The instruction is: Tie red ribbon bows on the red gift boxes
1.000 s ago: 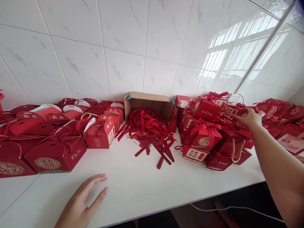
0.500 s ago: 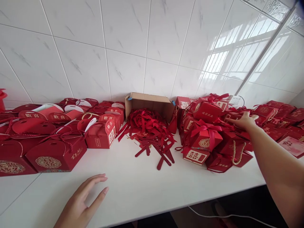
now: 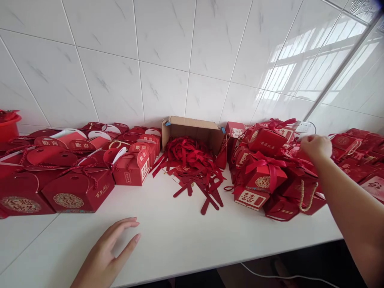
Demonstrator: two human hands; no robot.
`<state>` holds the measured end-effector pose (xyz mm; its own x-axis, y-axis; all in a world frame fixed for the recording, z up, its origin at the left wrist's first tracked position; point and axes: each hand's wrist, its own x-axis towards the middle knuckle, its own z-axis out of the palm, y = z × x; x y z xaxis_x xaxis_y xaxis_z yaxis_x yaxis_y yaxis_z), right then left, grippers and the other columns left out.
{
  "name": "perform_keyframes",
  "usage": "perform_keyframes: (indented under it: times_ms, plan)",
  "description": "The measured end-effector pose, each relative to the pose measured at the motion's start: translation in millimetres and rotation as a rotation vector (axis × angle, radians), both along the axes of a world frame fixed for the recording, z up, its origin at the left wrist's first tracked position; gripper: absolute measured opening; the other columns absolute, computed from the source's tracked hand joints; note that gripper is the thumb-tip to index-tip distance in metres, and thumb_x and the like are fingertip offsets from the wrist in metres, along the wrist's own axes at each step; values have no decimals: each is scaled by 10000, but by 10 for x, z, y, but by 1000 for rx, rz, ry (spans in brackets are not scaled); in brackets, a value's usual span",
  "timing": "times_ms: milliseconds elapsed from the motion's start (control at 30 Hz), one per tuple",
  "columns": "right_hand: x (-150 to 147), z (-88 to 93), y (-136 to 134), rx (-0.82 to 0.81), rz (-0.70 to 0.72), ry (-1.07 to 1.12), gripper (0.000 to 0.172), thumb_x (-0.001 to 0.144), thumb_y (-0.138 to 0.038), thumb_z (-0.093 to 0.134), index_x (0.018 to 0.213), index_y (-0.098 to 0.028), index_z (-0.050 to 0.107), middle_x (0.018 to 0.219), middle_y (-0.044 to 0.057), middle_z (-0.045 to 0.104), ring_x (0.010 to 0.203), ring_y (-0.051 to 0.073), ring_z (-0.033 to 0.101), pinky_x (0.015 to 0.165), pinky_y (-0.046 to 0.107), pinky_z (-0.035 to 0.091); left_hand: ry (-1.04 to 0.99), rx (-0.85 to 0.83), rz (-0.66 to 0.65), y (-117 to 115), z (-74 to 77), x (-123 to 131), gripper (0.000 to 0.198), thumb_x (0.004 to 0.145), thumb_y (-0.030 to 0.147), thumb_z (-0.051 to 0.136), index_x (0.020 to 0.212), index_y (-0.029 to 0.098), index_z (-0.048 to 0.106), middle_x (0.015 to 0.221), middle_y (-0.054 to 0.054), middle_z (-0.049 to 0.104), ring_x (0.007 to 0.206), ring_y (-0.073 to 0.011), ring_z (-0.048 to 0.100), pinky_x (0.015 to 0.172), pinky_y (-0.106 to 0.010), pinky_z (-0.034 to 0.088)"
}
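My left hand [image 3: 109,256] lies flat and open on the white counter [image 3: 180,236], near the front edge, touching no box. My right hand [image 3: 315,147] reaches far right into a heap of red gift boxes [image 3: 264,176]; its fingers are curled closed down among them, and what they grip is hidden. A red box with a ribbon bow [image 3: 265,170] sits just left of that hand. Several red handled boxes [image 3: 78,188] stand in rows on the left.
A brown cardboard box [image 3: 192,130] lies on its side against the tiled wall, with red ribbons [image 3: 192,168] spilling out across the counter. More red boxes [image 3: 360,156] lie at the far right. A red tub [image 3: 9,124] sits far left. A white cable [image 3: 285,276] hangs below the counter edge.
My right hand went from fingers stretched over the box heap to curled closed among the boxes. The view shifted slightly left. My left hand has stayed flat in place.
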<state>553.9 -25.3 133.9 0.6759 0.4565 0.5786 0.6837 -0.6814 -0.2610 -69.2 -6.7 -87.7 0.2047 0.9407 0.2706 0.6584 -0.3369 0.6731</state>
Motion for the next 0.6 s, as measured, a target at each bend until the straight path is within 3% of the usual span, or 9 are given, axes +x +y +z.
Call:
perform_keyframes:
  times_ms: [100, 200, 267, 333, 467, 600]
  plan:
    - [-336, 186, 116, 95, 70, 49, 562, 981, -460, 205, 1241, -109, 558, 1083, 203, 629, 1060, 301, 593, 881, 429, 475, -4, 15, 1, 14, -4, 5, 382, 791, 569, 556, 1038, 285, 625, 1196, -42, 648, 1161, -256, 605, 998, -389, 507]
    - [-686, 215, 249, 56, 219, 100, 708, 833, -724, 396, 1336, -237, 498, 1273, 160, 557, 1076, 315, 583, 878, 440, 480, -3, 14, 10, 13, -9, -2, 388, 788, 567, 563, 1045, 282, 627, 1201, -45, 650, 1165, -258, 604, 989, -387, 512]
    - [-861, 161, 317, 12, 250, 153, 870, 687, -806, 526, 1329, -217, 517, 1323, 203, 509, 1115, 382, 543, 898, 502, 454, -3, 14, 17, 10, -10, -10, 394, 785, 571, 564, 1041, 280, 630, 1202, -47, 651, 1168, -263, 604, 988, -391, 513]
    - [-950, 121, 333, 10, 264, 189, 880, 672, -808, 543, 1276, -168, 559, 1266, 216, 548, 1125, 389, 526, 920, 498, 439, -5, 14, 19, 13, -10, -18, 399, 782, 574, 563, 1038, 277, 634, 1195, -50, 657, 1162, -268, 609, 984, -396, 516]
    - [-853, 239, 136, 151, 232, 191, 652, 788, -711, 500, 1186, -202, 594, 1103, 126, 636, 985, 274, 597, 849, 379, 485, -9, 23, 11, 47, -31, -29, 394, 773, 572, 571, 1028, 280, 641, 1180, -53, 668, 1138, -277, 626, 972, -418, 525]
    - [-524, 402, -181, 398, 18, 111, 675, 828, -672, 467, 1318, -208, 437, 1342, 174, 444, 1131, 317, 524, 937, 467, 428, -18, 58, 10, 92, -98, -49, 395, 770, 564, 578, 1025, 270, 646, 1175, -68, 673, 1121, -286, 637, 963, -426, 531]
